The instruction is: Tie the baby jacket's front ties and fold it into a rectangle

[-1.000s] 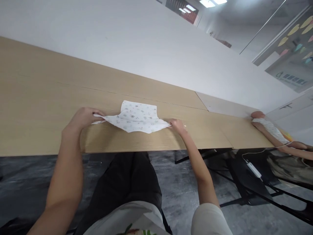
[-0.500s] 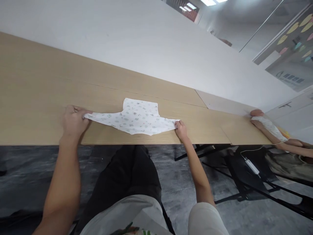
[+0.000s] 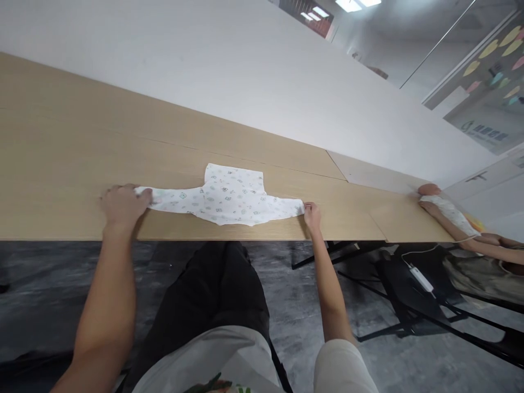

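Observation:
A small white baby shirt [image 3: 233,196] with a tiny scattered print lies spread on the wooden table, its sleeves stretched out to both sides. At the left cuff, my left hand [image 3: 125,206] grips the fabric, thumb on top and fingers at the sleeve's end. My right hand [image 3: 312,215] pinches the tip of the right cuff between thumb and fingers. Both sleeves look fairly flat and straight. The shirt's body points away from me, and its neck side faces the near table edge.
The long wooden table [image 3: 73,142] runs along a white wall [image 3: 164,60]. Far right, another person's arm [image 3: 440,215] rests near a white cloth [image 3: 454,213] and a round orange-brown object [image 3: 429,189]. A black folding chair [image 3: 413,295] with a white power strip [image 3: 421,279] stands below.
My right hand has shifted right to the cuff's tip, and that sleeve is smoother. My left hand has changed its grip, with the left sleeve now spread wider and flatter.

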`<state>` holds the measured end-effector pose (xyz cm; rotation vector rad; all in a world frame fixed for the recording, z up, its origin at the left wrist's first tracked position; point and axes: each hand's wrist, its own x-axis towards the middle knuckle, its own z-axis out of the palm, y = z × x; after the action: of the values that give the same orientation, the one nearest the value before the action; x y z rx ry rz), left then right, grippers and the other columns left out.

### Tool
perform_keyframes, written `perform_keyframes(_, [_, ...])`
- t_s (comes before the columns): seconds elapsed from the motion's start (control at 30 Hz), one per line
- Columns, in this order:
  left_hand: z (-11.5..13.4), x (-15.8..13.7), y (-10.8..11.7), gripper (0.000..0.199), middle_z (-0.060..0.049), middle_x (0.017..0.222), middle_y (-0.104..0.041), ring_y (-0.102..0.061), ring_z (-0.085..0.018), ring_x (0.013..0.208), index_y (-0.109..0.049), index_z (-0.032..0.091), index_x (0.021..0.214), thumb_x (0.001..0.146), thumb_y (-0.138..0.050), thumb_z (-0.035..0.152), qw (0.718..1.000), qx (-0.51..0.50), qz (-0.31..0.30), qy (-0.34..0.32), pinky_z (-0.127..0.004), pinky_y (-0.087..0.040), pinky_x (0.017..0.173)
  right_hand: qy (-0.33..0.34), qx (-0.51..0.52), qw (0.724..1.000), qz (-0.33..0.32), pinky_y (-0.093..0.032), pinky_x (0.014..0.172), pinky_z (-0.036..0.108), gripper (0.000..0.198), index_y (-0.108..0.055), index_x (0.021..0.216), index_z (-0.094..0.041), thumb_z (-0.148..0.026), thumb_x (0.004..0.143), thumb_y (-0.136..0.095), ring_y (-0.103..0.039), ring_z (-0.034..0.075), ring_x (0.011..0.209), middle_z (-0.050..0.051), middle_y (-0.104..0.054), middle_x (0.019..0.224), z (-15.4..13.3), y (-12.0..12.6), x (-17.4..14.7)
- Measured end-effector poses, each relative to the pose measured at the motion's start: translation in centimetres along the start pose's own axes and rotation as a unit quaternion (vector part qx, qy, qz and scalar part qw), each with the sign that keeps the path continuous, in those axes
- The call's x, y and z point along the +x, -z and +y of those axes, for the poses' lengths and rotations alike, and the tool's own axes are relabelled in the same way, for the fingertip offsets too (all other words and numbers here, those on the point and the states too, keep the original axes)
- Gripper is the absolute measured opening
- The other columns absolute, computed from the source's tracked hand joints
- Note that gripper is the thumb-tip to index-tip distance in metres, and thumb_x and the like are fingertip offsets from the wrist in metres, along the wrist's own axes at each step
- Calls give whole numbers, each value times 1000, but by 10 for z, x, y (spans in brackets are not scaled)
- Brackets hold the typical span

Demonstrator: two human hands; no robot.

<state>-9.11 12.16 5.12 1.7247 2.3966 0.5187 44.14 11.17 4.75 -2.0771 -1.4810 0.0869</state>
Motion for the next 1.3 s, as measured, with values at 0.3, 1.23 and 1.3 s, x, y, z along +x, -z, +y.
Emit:
perform_keyframes(0.3, [19, 4, 1, 42, -8, 105, -68, -56, -14, 80, -67, 9, 113, 77, -55, 26, 938, -316, 141, 20, -28, -51, 81, -54, 63, 996, -15, -46, 85, 34, 40, -62, 113, -12, -24, 75, -57, -65, 25, 89, 13, -70, 100, -11, -5, 11])
perform_keyframes(1.23, [-18, 12, -42, 58, -19, 161, -24, -18, -32, 151, -56, 7, 136, 95, -31, 39, 981, -85, 24, -170, -52, -24, 120, 256, 13, 960, -112, -54, 94, 35, 39, -57, 129, -16, -7, 91, -49, -62, 24, 108, 12, -67, 111, -222, -108, -102])
perform_keyframes(1.3, [-18, 13, -42, 59, -19, 159, -27, -18, -31, 151, -56, 8, 137, 94, -30, 40, 981, -82, 21, -173, -51, -25, 120, 265, 16, 958, -110, -54, 93, 35, 38, -58, 128, -16, -8, 92, -49, -62, 24, 108, 12, -67, 111, -221, -109, -100])
